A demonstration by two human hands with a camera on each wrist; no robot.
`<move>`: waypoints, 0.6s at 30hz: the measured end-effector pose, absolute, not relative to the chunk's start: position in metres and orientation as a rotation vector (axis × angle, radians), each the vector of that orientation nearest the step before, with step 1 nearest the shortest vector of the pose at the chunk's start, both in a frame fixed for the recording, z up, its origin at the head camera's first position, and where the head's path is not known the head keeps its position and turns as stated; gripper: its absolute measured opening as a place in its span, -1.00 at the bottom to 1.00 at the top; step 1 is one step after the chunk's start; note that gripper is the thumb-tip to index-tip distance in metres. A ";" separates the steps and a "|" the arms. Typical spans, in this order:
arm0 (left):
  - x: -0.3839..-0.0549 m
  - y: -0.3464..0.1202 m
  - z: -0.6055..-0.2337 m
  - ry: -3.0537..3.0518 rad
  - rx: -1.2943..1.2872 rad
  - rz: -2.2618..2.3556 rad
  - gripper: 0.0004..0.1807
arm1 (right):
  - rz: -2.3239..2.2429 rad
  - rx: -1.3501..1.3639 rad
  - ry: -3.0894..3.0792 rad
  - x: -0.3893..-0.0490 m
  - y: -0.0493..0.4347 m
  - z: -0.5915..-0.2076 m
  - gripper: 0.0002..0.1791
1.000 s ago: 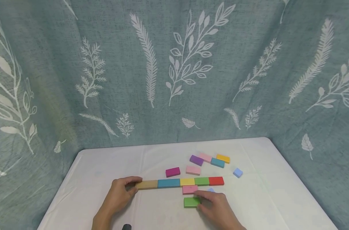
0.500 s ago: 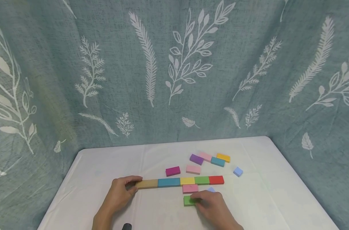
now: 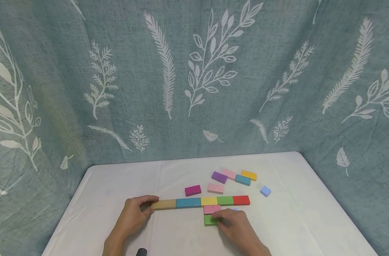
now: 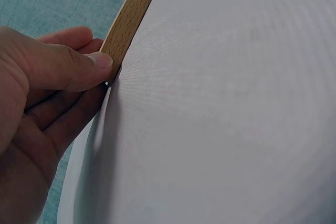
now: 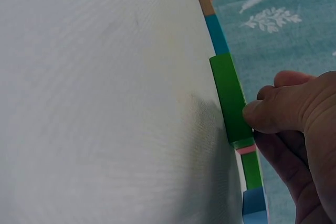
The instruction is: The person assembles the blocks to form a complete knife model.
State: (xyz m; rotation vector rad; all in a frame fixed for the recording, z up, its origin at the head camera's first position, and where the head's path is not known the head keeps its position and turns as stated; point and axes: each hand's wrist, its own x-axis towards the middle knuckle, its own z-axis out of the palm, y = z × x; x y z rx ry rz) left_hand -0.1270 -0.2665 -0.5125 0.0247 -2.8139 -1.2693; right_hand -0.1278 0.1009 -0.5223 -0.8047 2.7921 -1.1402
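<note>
A straight row runs across the white table: a tan wooden block [image 3: 165, 204], then teal [image 3: 188, 203], yellow [image 3: 208, 201], green and red blocks [image 3: 241, 200]. My left hand [image 3: 132, 217] pinches the left end of the tan block between thumb and fingers; its wood grain shows in the left wrist view. A pink block [image 3: 212, 209] lies against the near side of the row, below the yellow one. Right in front of it is a second green block [image 3: 209, 220], whose right end my right hand [image 3: 237, 225] pinches, thumb on the near face.
Beyond the row lie magenta [image 3: 192, 190], light pink [image 3: 215, 188], purple [image 3: 219, 177], teal and orange blocks [image 3: 249, 175]. A small light blue block [image 3: 265, 191] sits to the right; another is mostly hidden behind my right hand. A dark object [image 3: 141, 252] shows at the bottom edge.
My right hand has taken hold of the near green block and slid it away from me, up to the pink block. The left hand and the row stay as they were.
</note>
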 end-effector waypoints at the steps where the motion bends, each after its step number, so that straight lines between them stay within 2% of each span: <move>1: -0.127 -0.267 -0.513 -2.815 0.026 -1.265 -0.60 | -1.141 -0.807 2.795 -0.128 0.101 -0.522 -0.65; 18: -0.128 -0.267 -0.512 -2.818 0.037 -1.283 -0.60 | -1.139 -0.793 2.786 -0.129 0.098 -0.521 -0.66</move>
